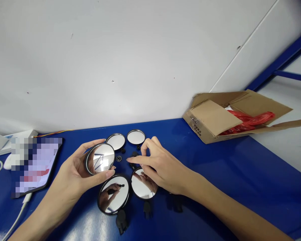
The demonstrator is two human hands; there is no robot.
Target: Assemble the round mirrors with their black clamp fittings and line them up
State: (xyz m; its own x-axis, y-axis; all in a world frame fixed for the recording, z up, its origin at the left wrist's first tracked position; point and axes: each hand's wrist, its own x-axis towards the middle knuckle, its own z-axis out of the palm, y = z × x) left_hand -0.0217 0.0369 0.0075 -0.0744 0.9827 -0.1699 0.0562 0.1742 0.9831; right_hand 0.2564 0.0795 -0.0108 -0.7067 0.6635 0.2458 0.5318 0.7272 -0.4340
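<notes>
My left hand (pixel 71 175) holds a round black-rimmed mirror (pixel 101 159) by its edge, tilted with the glass facing up. My right hand (pixel 164 164) hovers over the mirrors with its index finger stretched out and its fingers apart. That fingertip is beside a small black part (pixel 134 154), partly hidden by the hand. Beneath the hand lies another round mirror (pixel 142 187) with a black mount (pixel 147 209). To its left rests a mirror (pixel 114 194) with a black bracket (pixel 121 221). Small black rings (pixel 118 158) lie between the mirrors.
Two more round mirrors, a left one (pixel 116 142) and a right one (pixel 136 137), lie near the wall. A cardboard box (pixel 213 117) with red plastic (pixel 253 120) stands at the right. On the left are a tablet (pixel 37 167) and a white cable (pixel 20 211) on the blue table (pixel 203 160).
</notes>
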